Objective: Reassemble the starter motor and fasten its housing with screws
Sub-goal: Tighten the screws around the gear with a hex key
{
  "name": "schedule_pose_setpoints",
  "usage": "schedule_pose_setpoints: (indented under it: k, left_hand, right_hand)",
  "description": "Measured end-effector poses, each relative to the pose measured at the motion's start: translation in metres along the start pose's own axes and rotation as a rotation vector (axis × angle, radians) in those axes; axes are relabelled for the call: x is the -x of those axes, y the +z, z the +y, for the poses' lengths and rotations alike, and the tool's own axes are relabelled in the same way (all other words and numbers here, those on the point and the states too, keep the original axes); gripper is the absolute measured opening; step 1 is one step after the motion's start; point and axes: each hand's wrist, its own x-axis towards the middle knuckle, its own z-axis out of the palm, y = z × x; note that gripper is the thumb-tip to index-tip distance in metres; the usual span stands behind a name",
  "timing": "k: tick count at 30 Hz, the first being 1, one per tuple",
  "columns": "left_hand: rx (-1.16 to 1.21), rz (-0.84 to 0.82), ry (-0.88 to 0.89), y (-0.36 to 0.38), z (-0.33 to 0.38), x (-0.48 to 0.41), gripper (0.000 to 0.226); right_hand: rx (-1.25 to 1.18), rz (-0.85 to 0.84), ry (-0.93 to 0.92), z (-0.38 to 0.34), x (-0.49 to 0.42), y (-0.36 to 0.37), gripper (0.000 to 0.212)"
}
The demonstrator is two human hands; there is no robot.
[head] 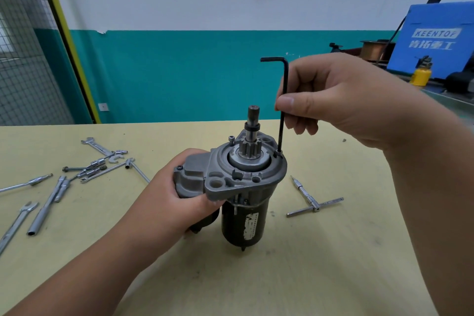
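Right hand [333, 100] pinches a black hex key [283, 102], tip on a housing screw [278, 153]; left hand [177, 197] grips the starter motor [238, 187] upright on the counter [333, 251]. Blue machine [433, 41] reads "KEENTOP".

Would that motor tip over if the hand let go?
Probably wobbly: the motor stands on end, its wide metal top above a narrower black body. It looks heavy, being mostly metal. The left hand steadying it suggests that too.

Hex key [282, 110] tip below right hand [346, 100]: seating unclear. Solenoid [205, 220] mostly hidden under left hand [179, 197]; wrench [19, 218] leftward cut by edge.
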Motion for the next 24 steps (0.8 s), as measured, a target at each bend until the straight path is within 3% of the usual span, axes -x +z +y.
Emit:
schedule_pose_setpoints:
  k: [5,17,22,24]
  left_hand:
    - [-0.001,-0.002,0.005,0.0005,0.0007,-0.0008,0.046]
    - [-0.003,0.007,0.039,0.0009,0.0005,0.0001,0.041]
    - [-0.012,0.015,0.042,0.0011,-0.0003,-0.001,0.04]
    - [-0.005,0.015,0.045,0.0012,0.0001,-0.0009,0.04]
  right_hand:
    - [-0.055,-0.037,-0.007,0.0024,-0.0018,0.0038,0.013]
    - [-0.048,-0.017,-0.006,0.0064,-0.0005,-0.001,0.028]
    - [-0.078,-0.046,-0.018,0.0062,-0.002,0.0002,0.012]
    - [-0.088,-0.063,-0.021,0.0071,-0.0014,-0.0014,0.017]
